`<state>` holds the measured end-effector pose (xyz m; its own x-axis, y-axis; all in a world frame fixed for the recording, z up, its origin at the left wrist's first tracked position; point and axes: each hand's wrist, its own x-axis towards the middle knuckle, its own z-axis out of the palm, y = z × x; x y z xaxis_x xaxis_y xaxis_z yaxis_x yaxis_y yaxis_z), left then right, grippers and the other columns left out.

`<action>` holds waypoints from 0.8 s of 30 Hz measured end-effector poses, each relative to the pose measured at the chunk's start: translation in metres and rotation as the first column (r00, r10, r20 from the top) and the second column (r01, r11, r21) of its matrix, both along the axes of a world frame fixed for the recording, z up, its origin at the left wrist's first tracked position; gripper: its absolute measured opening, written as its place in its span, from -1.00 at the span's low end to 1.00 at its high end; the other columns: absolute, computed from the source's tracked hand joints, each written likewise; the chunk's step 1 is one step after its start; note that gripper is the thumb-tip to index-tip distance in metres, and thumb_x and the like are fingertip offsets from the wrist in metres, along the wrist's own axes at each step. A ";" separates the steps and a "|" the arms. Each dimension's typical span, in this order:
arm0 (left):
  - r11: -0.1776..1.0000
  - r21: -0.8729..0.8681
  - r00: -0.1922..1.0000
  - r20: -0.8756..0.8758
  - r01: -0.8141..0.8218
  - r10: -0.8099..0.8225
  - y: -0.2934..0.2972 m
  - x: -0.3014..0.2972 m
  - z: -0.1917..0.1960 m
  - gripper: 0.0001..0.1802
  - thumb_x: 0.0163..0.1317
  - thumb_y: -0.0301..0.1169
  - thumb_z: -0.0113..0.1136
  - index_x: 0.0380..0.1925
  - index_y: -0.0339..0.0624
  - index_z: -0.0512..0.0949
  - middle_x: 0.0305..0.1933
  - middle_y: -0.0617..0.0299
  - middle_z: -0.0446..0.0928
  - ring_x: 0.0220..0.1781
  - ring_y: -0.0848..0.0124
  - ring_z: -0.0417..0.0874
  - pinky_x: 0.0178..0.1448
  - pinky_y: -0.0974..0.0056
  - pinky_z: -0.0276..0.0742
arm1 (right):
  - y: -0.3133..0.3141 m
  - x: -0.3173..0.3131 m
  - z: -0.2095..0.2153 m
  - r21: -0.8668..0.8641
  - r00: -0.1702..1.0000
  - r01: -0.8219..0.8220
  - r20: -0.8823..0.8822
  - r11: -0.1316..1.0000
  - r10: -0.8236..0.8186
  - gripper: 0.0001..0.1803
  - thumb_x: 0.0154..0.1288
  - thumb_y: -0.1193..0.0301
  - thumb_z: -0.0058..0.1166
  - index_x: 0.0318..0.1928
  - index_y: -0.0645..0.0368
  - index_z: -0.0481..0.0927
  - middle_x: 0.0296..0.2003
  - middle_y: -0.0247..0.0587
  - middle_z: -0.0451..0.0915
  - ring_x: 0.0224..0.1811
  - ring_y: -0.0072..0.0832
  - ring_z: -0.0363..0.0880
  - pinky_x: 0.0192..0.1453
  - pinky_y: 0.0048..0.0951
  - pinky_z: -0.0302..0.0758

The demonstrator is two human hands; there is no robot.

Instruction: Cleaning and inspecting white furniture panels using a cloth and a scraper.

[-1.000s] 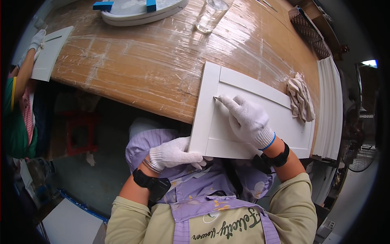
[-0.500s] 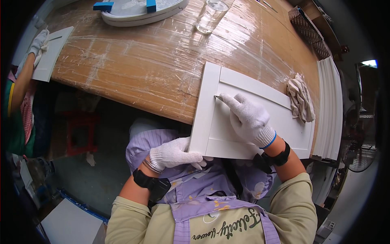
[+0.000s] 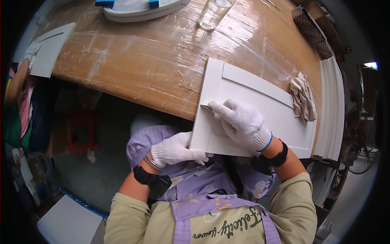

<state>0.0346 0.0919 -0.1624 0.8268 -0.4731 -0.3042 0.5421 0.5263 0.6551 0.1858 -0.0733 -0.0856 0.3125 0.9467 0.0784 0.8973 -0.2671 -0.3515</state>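
A white framed panel (image 3: pixel 270 112) with a recessed middle lies at the table's near edge, its near side over my lap. My left hand (image 3: pixel 176 149), in a white knit glove, grips the panel's near left corner, thumb on top and fingers underneath. My gloved right hand (image 3: pixel 243 124) is above the panel's left border. Between its thumb and forefinger is a small thin dark blade (image 3: pixel 206 107), its tip at the border's outer left edge. The blade's handle end is hidden by the glove.
The plastic-wrapped table (image 3: pixel 134 69) holds a glass of clear liquid (image 3: pixel 214 14), a round white tray (image 3: pixel 142 12) with blue blocks, and a crumpled beige cloth (image 3: pixel 302 97). Stacked white panels (image 3: pixel 331 110) stand right. At left, a co-worker's gloved hand (image 3: pixel 30 53) touches another white panel (image 3: pixel 52 51).
My right hand has moved left with the blade, from the border's inner seam to its outer edge. My left hand keeps its grip. The co-worker's hand has shifted nearer and left.
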 end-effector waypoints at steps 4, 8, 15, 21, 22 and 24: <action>0.984 -0.068 0.986 0.002 -0.166 0.167 -0.001 0.004 -0.005 -0.62 0.22 -0.47 0.22 0.00 -0.39 0.40 -0.13 -0.01 0.56 -0.17 0.29 0.66 -0.06 0.22 0.65 | 0.021 0.011 -0.009 0.119 0.965 0.229 0.102 0.966 -0.241 -0.55 0.15 0.54 -0.02 0.11 0.06 0.46 -0.38 -0.12 0.49 -0.44 -0.16 0.55 -0.40 -0.24 0.50; 0.983 0.028 0.984 -0.003 -0.179 0.179 -0.003 0.005 -0.005 -0.63 0.23 -0.47 0.22 0.00 -0.39 0.42 -0.14 -0.02 0.59 -0.15 0.27 0.67 -0.07 0.20 0.66 | 0.022 -0.024 0.003 -0.238 0.983 -0.112 0.115 0.965 0.142 -0.54 0.19 0.52 -0.09 0.15 0.07 0.40 -0.38 -0.14 0.51 -0.44 -0.16 0.58 -0.41 -0.23 0.51; 0.984 0.043 0.985 0.023 -0.173 0.172 -0.004 0.004 -0.008 -0.70 0.28 -0.44 0.16 -0.03 -0.37 0.48 -0.17 0.00 0.60 -0.13 0.24 0.67 -0.03 0.16 0.65 | 0.012 -0.026 0.004 -0.182 0.998 0.030 0.051 0.983 -0.021 -0.46 0.14 0.46 0.01 0.19 0.08 0.35 -0.33 -0.09 0.51 -0.36 -0.16 0.59 -0.37 -0.25 0.54; 0.986 0.122 0.993 0.043 -0.111 0.106 -0.002 0.003 -0.006 -0.76 0.28 -0.52 0.11 -0.07 -0.34 0.48 -0.15 0.04 0.61 -0.14 0.32 0.67 -0.03 0.24 0.64 | 0.004 -0.029 0.011 -0.146 0.984 -0.178 -0.040 0.973 0.174 -0.43 0.11 0.46 0.01 0.20 0.10 0.33 -0.32 -0.13 0.48 -0.35 -0.17 0.57 -0.35 -0.26 0.54; 0.987 0.101 0.992 0.041 -0.122 0.118 -0.003 0.002 -0.006 -0.77 0.28 -0.52 0.11 -0.07 -0.34 0.48 -0.17 0.05 0.61 -0.15 0.32 0.67 -0.03 0.24 0.64 | 0.005 -0.033 0.014 -0.195 0.997 -0.075 -0.022 0.978 0.072 -0.43 0.10 0.45 0.02 0.20 0.08 0.34 -0.33 -0.13 0.47 -0.36 -0.18 0.57 -0.35 -0.26 0.53; 0.988 0.078 0.991 0.034 -0.134 0.132 -0.005 0.001 -0.009 -0.77 0.28 -0.52 0.11 -0.08 -0.34 0.49 -0.18 0.06 0.61 -0.16 0.32 0.67 -0.03 0.25 0.64 | 0.005 -0.041 0.013 -0.244 1.000 0.027 -0.002 0.969 -0.028 -0.43 0.09 0.45 0.02 0.19 0.07 0.34 -0.34 -0.14 0.47 -0.36 -0.18 0.56 -0.36 -0.26 0.53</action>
<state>0.0357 0.0872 -0.1712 0.8898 -0.3333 -0.3117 0.4509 0.5374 0.7126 0.1445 -0.0678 -0.0726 0.3385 0.9280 -0.1559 0.8865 -0.3701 -0.2778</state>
